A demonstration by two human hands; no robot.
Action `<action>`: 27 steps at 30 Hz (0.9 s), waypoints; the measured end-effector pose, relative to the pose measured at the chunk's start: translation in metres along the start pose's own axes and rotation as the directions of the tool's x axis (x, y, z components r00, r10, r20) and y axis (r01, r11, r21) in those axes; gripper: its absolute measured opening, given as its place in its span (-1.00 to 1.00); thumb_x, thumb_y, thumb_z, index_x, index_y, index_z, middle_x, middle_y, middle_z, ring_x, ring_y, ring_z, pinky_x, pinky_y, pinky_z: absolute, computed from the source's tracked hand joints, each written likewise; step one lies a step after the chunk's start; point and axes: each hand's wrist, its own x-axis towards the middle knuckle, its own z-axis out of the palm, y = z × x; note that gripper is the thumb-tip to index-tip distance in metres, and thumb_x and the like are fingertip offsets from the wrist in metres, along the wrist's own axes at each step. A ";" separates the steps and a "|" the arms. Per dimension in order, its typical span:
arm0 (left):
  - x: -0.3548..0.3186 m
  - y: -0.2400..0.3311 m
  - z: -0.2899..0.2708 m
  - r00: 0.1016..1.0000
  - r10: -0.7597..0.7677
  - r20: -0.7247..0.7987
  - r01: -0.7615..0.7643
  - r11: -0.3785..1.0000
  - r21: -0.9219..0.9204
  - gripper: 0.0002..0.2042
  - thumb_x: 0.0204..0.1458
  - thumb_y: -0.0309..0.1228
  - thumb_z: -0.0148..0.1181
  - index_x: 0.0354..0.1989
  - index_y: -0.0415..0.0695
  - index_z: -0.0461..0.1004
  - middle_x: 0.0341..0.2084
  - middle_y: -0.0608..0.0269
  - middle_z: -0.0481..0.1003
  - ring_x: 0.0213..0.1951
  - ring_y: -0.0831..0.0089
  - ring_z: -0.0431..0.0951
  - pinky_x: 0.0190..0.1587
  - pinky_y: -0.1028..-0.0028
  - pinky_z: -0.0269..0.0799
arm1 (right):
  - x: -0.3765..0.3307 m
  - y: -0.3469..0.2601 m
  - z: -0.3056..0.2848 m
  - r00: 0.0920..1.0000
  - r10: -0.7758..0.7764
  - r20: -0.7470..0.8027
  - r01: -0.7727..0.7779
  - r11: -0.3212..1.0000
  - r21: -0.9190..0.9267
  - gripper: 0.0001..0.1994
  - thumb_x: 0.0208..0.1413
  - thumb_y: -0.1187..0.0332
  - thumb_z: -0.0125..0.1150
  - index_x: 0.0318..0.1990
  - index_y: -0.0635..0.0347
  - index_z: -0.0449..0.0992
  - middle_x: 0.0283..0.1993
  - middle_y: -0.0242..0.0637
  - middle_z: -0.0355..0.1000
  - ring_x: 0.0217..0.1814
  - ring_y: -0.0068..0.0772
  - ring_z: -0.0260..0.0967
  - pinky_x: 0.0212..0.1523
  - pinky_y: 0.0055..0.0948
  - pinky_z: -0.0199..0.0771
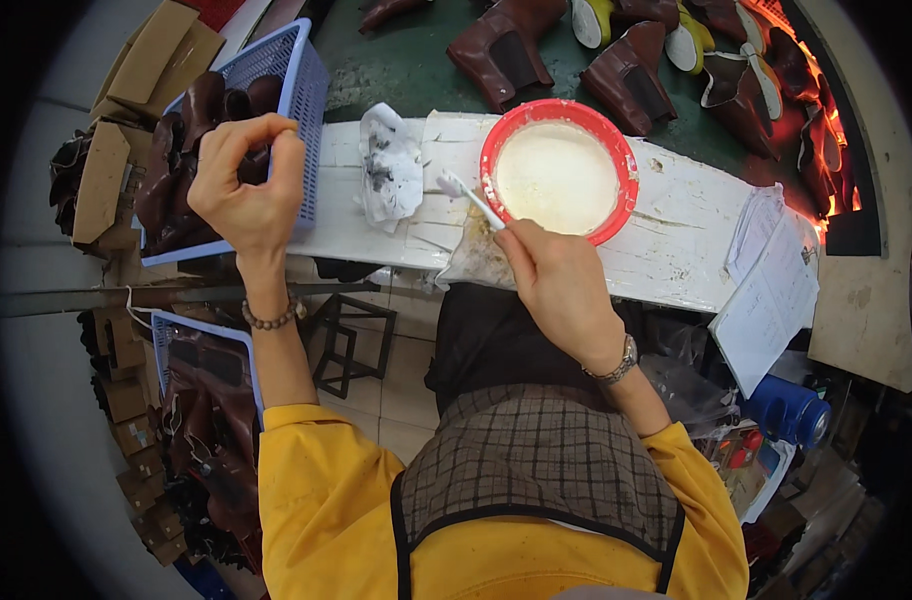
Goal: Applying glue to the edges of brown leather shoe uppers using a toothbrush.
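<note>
My right hand (568, 285) grips a white toothbrush (481, 205) by its handle, beside the near rim of a red basin (631, 185). The brush head points left, outside the basin. Pale cream liquid (556, 175) fills much of the basin, and dried splashes mark its rim. Raised before a blue plastic basket (308, 110), my left hand (246, 180) has its fingers curled and the thumb and forefinger tips together. Whether something small is pinched there is hidden. Dark brown leather boots (171, 170) fill the basket.
A crumpled, smudged paper (391, 165) lies on the white worktop (676, 230). Beyond it, brown boots (506, 45) stand and lie on a green conveyor (396, 70), with an orange-glowing heater (834, 130) at right. A clipboard (766, 300) overhangs the right edge. A second basket (206, 325) stands lower left.
</note>
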 end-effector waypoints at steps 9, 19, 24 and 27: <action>-0.058 0.048 0.011 0.979 -0.144 0.142 0.169 0.968 -0.187 -0.96 -0.03 -0.58 0.34 -0.43 -0.15 0.65 -0.54 0.33 0.57 -0.50 0.47 0.45 -0.26 0.44 0.34 | -0.003 -0.012 -0.001 0.995 0.092 -0.039 -0.061 0.871 0.488 -0.84 0.27 0.39 0.27 -0.18 0.33 0.59 -0.54 -0.14 0.50 -0.55 -0.26 0.50 -0.46 -0.35 0.43; -0.074 0.088 0.040 0.962 -0.264 0.063 0.265 0.964 0.004 -0.81 -0.13 -0.48 0.52 -0.30 0.04 0.75 -0.49 0.52 0.59 -0.41 0.55 0.49 -0.06 0.42 0.19 | -0.005 -0.021 0.001 0.990 0.137 -0.027 -0.108 0.873 0.476 -0.84 0.27 0.38 0.27 -0.19 0.33 0.57 -0.49 -0.11 0.52 -0.51 -0.17 0.54 -0.47 -0.30 0.42; -0.078 0.092 0.043 0.967 -0.256 -0.004 0.256 0.966 0.047 -0.82 -0.12 -0.45 0.53 -0.29 0.05 0.75 -0.49 0.54 0.58 -0.40 0.55 0.48 -0.04 0.40 0.18 | -0.002 -0.024 0.011 0.988 0.057 -0.143 -0.005 0.942 0.336 -0.86 0.27 0.38 0.25 -0.23 0.30 0.54 -0.46 -0.09 0.48 -0.46 0.00 0.47 -0.44 -0.19 0.39; -0.081 0.096 0.047 0.962 -0.267 -0.050 0.270 0.961 0.060 -0.83 -0.11 -0.43 0.53 -0.30 0.05 0.75 -0.49 0.54 0.58 -0.40 0.55 0.48 -0.04 0.40 0.18 | 0.000 -0.025 0.015 0.983 0.022 -0.183 0.029 0.963 0.269 -0.87 0.27 0.39 0.24 -0.22 0.28 0.52 -0.44 -0.10 0.47 -0.43 0.00 0.45 -0.42 -0.16 0.39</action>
